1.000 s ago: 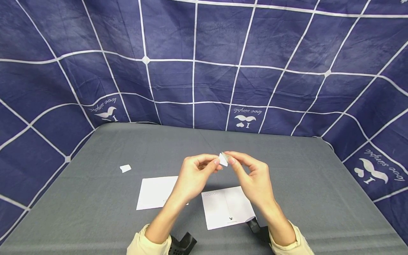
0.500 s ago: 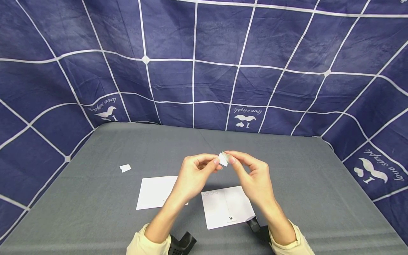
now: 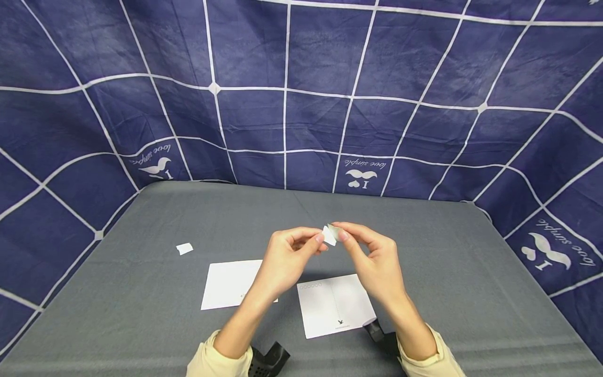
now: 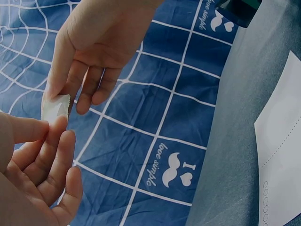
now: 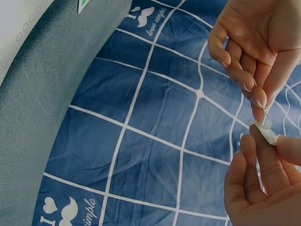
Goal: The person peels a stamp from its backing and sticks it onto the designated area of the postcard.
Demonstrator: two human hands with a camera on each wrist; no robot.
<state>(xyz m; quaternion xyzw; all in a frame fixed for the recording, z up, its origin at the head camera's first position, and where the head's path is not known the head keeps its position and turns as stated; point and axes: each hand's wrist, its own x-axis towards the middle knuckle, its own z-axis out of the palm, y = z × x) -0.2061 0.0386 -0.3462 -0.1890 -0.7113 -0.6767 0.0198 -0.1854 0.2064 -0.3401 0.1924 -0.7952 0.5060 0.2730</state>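
My left hand (image 3: 285,262) and my right hand (image 3: 379,264) meet above the table, fingertips close together. Between them is a small pale stamp (image 5: 268,135) with a serrated edge, pinched by the right thumb and index finger. The left thumb and index finger pinch a small white paper piece (image 3: 328,237) right against it. In the right wrist view a thin strip (image 5: 267,121) curls up where the two pieces meet. Below the hands lies a white postcard (image 3: 330,309) with a row of small circles and a dotted line.
Left of that postcard, another white card (image 3: 228,285) lies partly hidden behind the left forearm. A small white paper scrap (image 3: 185,248) is farther left on the grey table cloth (image 3: 141,303). A blue curtain (image 3: 311,125) with white lines hangs behind the table.
Both hands stay almost still. A little more of the pale stamp shows beside the white piece at the fingertips.
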